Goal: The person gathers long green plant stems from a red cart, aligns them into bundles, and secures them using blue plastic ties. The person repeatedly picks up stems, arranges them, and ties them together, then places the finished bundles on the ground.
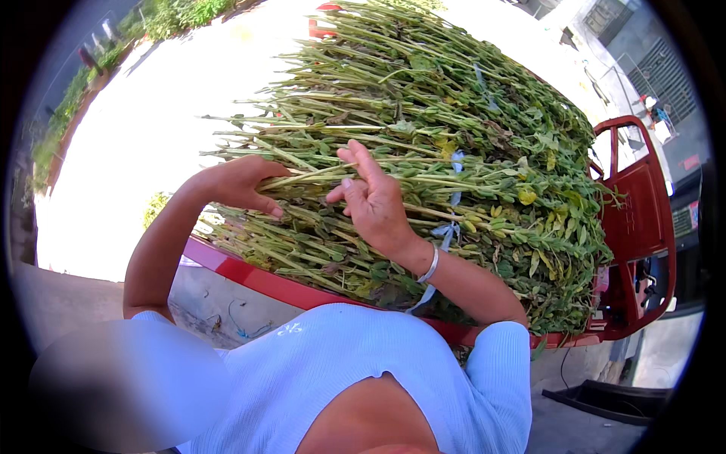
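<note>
Cut green plant stalks [408, 144] with pods and leaves lie in a thick heap before me, their bare ends toward the left. At the near left edge, my left hand [240, 183] curves around the ends of a few stalks, its thumb apart below the fingers. My right hand [374, 208] is over the middle of the near stalks, with some fingers stretched out and stalks passing beside them. It wears a silver bracelet [429, 265]. A pale blue strip [446, 233] is knotted around the stalks just right of that hand.
The heap fills a red vehicle bed whose near side rail [265, 280] runs between me and the stalks. A red cab frame [639, 219] rises at the right. A black trough-like object [605, 401] lies at lower right. Plants [181, 15] line the far left.
</note>
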A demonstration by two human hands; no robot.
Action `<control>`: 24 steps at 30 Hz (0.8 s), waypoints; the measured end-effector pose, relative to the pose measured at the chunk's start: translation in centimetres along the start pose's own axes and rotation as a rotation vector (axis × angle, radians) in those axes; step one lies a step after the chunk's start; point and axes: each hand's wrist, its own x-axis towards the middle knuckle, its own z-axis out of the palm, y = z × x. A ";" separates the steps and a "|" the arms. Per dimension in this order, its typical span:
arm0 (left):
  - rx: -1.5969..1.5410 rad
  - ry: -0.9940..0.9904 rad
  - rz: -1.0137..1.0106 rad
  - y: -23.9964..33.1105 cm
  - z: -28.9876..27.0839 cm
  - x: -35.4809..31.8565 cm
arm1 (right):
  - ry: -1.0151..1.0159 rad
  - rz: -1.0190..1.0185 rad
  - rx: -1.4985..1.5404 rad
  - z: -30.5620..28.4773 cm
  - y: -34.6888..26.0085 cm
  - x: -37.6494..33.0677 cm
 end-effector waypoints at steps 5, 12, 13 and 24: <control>0.219 0.342 -0.101 2.4 1.0 -0.5 | -0.090 -0.150 -0.034 -1.9 -1.5 -2.2; 0.680 0.776 -0.089 5.3 0.9 -2.2 | 0.258 -0.581 -1.083 -13.3 -2.5 -5.5; 0.738 0.822 -0.079 5.8 0.8 -2.5 | 0.253 -0.504 -1.229 -15.4 -3.0 -5.6; 1.188 1.023 0.243 0.9 3.3 -2.4 | -0.014 -0.003 -1.091 -30.8 -4.8 -6.7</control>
